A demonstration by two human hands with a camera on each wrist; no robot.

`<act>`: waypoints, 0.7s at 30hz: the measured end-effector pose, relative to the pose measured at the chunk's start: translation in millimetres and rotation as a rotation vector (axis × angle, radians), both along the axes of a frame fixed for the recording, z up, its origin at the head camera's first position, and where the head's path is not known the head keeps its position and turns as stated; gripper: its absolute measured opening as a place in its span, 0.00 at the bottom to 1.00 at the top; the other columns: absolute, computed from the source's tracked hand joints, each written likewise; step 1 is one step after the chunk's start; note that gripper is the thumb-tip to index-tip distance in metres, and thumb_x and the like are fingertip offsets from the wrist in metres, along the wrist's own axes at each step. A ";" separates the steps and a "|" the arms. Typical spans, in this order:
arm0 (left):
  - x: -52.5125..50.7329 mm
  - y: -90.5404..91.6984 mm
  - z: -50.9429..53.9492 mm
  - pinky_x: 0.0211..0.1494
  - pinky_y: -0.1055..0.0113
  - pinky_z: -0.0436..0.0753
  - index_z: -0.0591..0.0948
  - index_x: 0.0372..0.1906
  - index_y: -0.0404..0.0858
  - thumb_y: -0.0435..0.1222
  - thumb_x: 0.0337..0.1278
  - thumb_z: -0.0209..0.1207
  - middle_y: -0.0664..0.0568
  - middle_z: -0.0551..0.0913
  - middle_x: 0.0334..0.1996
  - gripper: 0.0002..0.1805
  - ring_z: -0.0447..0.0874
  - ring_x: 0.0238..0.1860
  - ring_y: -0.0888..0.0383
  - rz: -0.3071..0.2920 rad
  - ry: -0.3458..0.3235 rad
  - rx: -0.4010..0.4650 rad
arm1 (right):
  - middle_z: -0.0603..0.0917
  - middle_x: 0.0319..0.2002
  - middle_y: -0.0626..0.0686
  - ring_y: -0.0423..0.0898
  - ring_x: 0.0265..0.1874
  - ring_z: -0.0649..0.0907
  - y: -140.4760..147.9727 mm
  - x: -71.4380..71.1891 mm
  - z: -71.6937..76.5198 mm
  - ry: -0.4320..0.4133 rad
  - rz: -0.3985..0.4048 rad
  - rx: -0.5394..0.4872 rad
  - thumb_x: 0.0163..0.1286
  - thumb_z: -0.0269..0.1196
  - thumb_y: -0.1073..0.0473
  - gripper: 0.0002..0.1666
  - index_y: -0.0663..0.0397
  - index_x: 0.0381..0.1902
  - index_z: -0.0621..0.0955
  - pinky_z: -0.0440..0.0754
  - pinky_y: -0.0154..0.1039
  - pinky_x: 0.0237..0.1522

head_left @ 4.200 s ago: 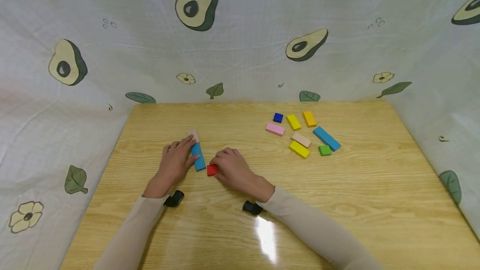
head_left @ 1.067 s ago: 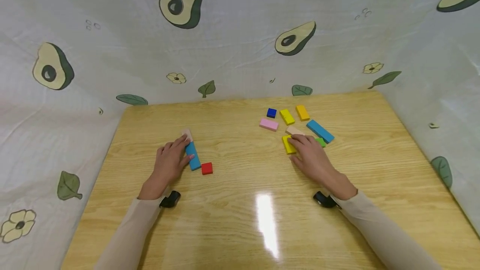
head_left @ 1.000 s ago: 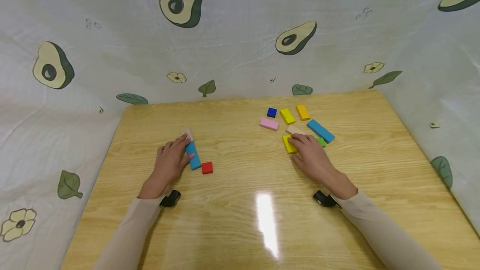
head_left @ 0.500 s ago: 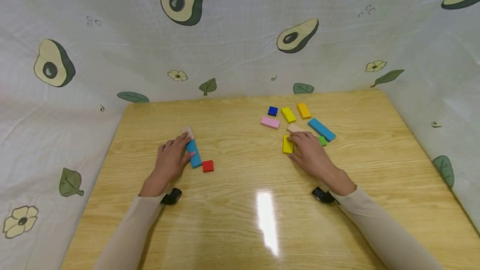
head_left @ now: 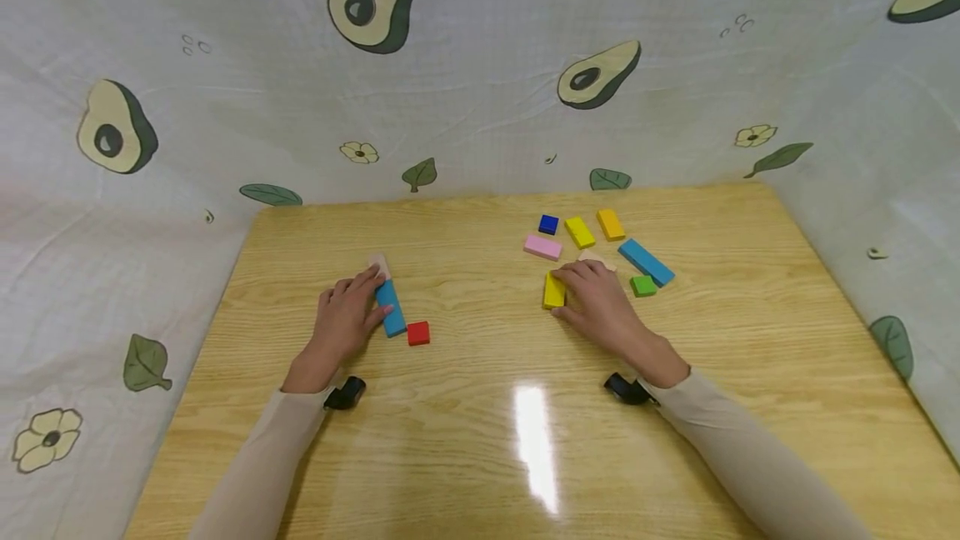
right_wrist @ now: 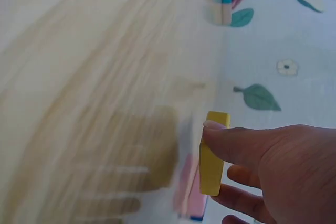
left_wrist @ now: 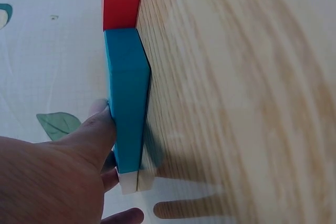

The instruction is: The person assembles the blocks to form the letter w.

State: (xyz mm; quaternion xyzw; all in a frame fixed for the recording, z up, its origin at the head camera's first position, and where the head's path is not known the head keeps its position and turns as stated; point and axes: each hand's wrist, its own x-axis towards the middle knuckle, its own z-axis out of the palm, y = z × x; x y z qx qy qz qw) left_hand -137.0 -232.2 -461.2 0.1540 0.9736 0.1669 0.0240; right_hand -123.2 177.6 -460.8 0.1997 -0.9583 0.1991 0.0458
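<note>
Between the thumb and fingers of the right hand [head_left: 600, 302], a yellow rectangular block [head_left: 553, 292] is pinched by its two short ends. It lies on the left side of this hand, with its long axis going roughly away from the person, and it seems slightly lifted. The right hand is the nearer one to it. From these fingers, a small red square block [head_left: 418, 333] lies to the left and a little closer to the person, well apart.

Just beside that red block is the end of a long blue rectangular block [head_left: 390, 307]; if they touch, I cannot tell. The left hand [head_left: 345, 319] rests on the blue one with loose fingers, partly spread, and reaches the pale beige block [head_left: 379, 263] joined in line at its far end.

Farther out, behind the right hand, are a pink oblong [head_left: 543, 247], a dark blue cube-like piece [head_left: 548, 224] and a bright green short block [head_left: 642, 286]. All have flat faces and straight edges, smooth as if painted. Under them, the surface [head_left: 465, 407] shows wavy wood grain and a glossy reflection; wrinkled cloth with printed avocados [head_left: 480, 90] stands behind.
</note>
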 end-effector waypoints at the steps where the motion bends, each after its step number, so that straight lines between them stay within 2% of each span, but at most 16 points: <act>1: 0.1 0.2 0.1 0.71 0.31 0.63 0.71 0.77 0.32 0.41 0.77 0.62 0.39 0.65 0.80 0.32 0.67 0.72 0.32 0.002 -0.001 0.003 | 0.82 0.63 0.64 0.64 0.64 0.76 -6.1 -0.3 2.4 -0.002 0.008 -0.007 0.65 0.78 0.59 0.34 0.66 0.65 0.81 0.73 0.63 0.67; 7: 0.6 0.6 0.0 0.70 0.32 0.64 0.72 0.77 0.32 0.41 0.77 0.62 0.39 0.65 0.80 0.32 0.68 0.72 0.32 0.004 0.000 -0.002 | 0.83 0.62 0.60 0.61 0.64 0.76 -46.6 -3.6 10.6 0.004 0.077 -0.025 0.65 0.78 0.56 0.34 0.63 0.65 0.82 0.73 0.60 0.68; 15: 0.7 0.2 0.8 0.69 0.31 0.65 0.72 0.77 0.32 0.41 0.77 0.62 0.39 0.65 0.80 0.31 0.68 0.72 0.32 0.004 0.003 -0.011 | 0.83 0.63 0.58 0.59 0.64 0.77 -97.9 -9.0 9.5 -0.030 0.134 -0.011 0.66 0.78 0.53 0.35 0.60 0.67 0.81 0.72 0.57 0.70; 21: 1.5 0.3 1.5 0.69 0.32 0.65 0.71 0.77 0.32 0.41 0.77 0.62 0.39 0.65 0.80 0.32 0.68 0.72 0.32 0.004 0.000 -0.005 | 0.83 0.63 0.57 0.59 0.64 0.77 -126.2 -9.7 6.7 -0.063 0.158 -0.006 0.67 0.77 0.51 0.34 0.59 0.66 0.82 0.72 0.57 0.70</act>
